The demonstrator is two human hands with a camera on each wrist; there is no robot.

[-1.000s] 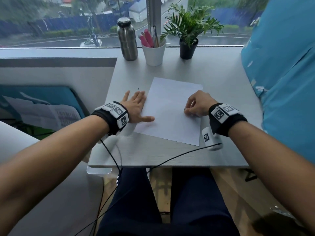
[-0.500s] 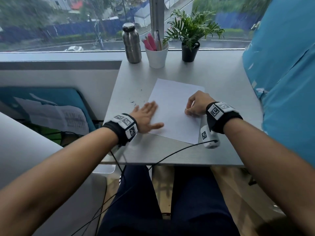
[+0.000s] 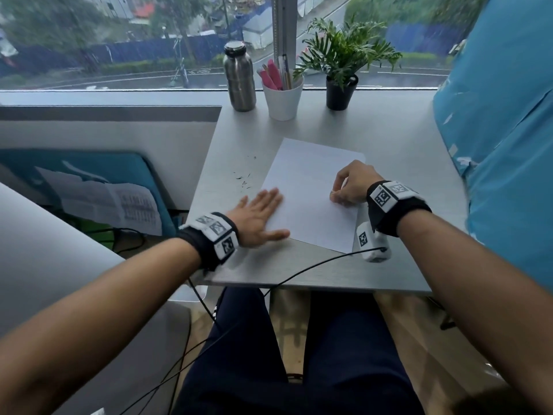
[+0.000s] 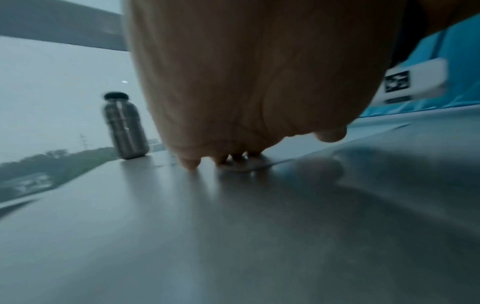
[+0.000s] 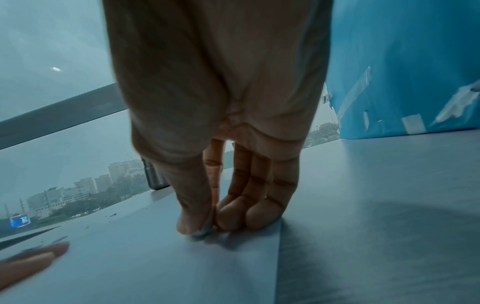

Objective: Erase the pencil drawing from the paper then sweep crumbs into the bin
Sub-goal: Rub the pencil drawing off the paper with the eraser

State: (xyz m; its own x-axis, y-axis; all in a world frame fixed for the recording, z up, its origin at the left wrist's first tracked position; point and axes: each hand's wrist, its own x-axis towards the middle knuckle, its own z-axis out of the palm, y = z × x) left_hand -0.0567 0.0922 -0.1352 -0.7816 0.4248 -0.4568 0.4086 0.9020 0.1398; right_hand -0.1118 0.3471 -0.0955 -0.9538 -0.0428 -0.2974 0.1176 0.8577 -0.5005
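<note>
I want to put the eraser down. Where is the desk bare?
Bare: desk between paper and blue panel; also the strip between paper and white cup. Crowded: the window edge, with bottle, cup and plant; crumbs left of the paper.

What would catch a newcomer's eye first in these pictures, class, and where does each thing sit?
First, the white sheet of paper in the middle of the grey desk, with the left hand flat on its near-left edge and the right hand curled at its right edge. Next, the dark eraser crumbs scattered on the desk left of the paper. Behind, by the window, stand a steel bottle, a white pen cup and a potted plant.
</note>
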